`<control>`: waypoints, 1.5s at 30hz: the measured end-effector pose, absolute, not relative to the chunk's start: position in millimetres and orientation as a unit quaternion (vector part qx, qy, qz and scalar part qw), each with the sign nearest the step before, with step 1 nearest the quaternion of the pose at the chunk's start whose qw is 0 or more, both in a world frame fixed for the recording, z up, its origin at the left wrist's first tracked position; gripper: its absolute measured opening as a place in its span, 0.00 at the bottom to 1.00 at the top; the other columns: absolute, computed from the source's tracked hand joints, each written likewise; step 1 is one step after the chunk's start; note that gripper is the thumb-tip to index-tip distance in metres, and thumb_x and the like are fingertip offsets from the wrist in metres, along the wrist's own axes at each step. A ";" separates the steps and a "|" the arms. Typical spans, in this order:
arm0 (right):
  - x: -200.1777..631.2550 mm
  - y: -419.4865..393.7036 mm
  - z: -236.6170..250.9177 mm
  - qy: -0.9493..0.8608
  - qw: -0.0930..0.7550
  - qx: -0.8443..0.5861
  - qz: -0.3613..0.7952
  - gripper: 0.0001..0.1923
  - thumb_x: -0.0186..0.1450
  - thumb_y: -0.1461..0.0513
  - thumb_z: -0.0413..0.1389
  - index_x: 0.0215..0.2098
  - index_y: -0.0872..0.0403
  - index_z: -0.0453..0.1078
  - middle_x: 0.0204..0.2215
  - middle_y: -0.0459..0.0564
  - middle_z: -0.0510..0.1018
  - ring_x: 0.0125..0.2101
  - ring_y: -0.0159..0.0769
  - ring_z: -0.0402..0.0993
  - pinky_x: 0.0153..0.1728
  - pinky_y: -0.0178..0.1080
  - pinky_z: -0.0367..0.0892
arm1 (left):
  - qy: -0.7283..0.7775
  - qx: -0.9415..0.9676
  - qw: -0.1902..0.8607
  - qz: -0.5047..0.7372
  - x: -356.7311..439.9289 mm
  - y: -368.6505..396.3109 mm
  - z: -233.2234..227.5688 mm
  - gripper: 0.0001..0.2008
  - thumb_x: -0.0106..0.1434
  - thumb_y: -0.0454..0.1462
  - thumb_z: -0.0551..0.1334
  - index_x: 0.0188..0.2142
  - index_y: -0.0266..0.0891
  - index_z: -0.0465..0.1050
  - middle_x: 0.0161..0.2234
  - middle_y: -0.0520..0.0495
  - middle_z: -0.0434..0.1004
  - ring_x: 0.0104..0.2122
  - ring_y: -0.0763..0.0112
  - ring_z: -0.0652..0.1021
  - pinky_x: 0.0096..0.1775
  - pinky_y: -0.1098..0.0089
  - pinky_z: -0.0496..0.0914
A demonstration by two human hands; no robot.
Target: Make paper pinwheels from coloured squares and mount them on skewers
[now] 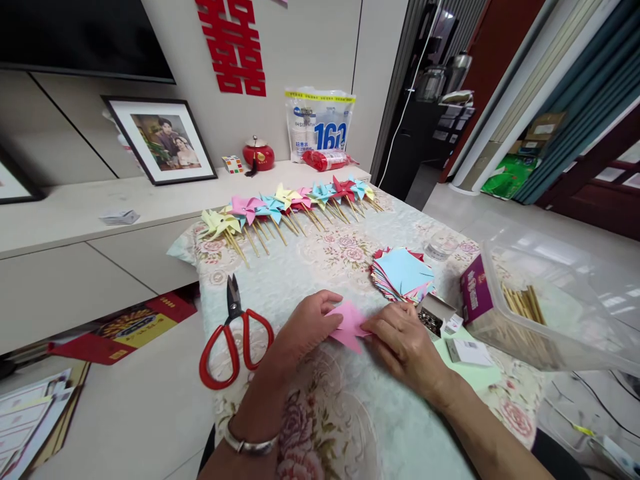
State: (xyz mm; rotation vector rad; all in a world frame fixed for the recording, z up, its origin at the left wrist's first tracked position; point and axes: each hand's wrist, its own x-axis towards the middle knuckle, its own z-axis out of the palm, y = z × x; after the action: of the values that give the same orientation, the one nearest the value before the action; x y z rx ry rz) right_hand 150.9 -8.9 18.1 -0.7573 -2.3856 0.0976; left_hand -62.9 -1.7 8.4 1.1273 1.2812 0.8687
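You are in a living room, looking down at a bench (350,427) covered with a pale floral cloth, with a low cream cabinet (75,207) running along the wall on the far left. On that cabinet stand a black-framed photograph (163,140), a small multicoloured cube (233,164), a round red lidded jar (258,156) and a plastic pack printed in blue and white (320,123); a large red paper-cut character (233,43) hangs on the wall above.

In the head view, your left hand (305,327) and right hand (405,343) meet near the middle of the bench over a pink folded paper square (347,325). The left fingers (327,303) curl over its left edge, and the right fingers (377,328) press on its right edge; both hands are partly closed on the paper, which lies flat on the cloth. A silver bracelet (250,443) sits on your left wrist.

Red-handled scissors (233,340) lie closed just left of your left hand. A fanned stack of coloured paper squares (403,275) sits just beyond your right hand. Far across the bench runs a row of paper pinwheels on wooden sticks (290,207). At the right, a clear plastic box (555,300) holds wooden sticks (523,303), with a purple carton (475,288) against its left side.
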 end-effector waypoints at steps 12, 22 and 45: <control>143.5 -7.8 -1.4 -0.905 0.227 -0.347 0.091 0.20 0.72 0.64 0.52 0.62 0.58 0.60 0.34 0.53 0.79 0.34 0.41 0.74 0.41 0.45 0.64 | 0.553 0.578 0.470 0.373 -86.6 -27.2 20.5 0.25 0.47 0.26 0.53 0.42 0.43 0.79 0.40 0.48 0.81 0.42 0.60 0.78 0.46 0.62 0.69; 143.4 -8.8 -1.1 -0.889 0.206 -0.400 0.081 0.22 0.70 0.64 0.52 0.62 0.61 0.60 0.34 0.55 0.80 0.35 0.44 0.75 0.40 0.46 0.66 | 0.597 0.622 0.363 0.353 -75.9 -35.6 3.1 0.16 0.56 0.30 0.59 0.43 0.41 0.78 0.39 0.45 0.77 0.46 0.58 0.75 0.50 0.61 0.68; 145.2 -6.9 -3.1 -0.855 0.258 -0.437 0.102 0.22 0.69 0.63 0.53 0.60 0.61 0.64 0.34 0.56 0.81 0.34 0.45 0.77 0.38 0.46 0.69 | 0.596 0.662 0.285 0.354 -65.9 -26.8 -1.4 0.05 0.58 0.41 0.68 0.29 0.43 0.80 0.34 0.45 0.78 0.39 0.59 0.72 0.44 0.62 0.65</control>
State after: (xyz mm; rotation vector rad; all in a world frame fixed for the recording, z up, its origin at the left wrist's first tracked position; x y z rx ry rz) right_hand 145.2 -6.9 -3.1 -1.1858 -2.3196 0.2771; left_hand -65.9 -26.8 -1.4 1.7701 1.5956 0.9472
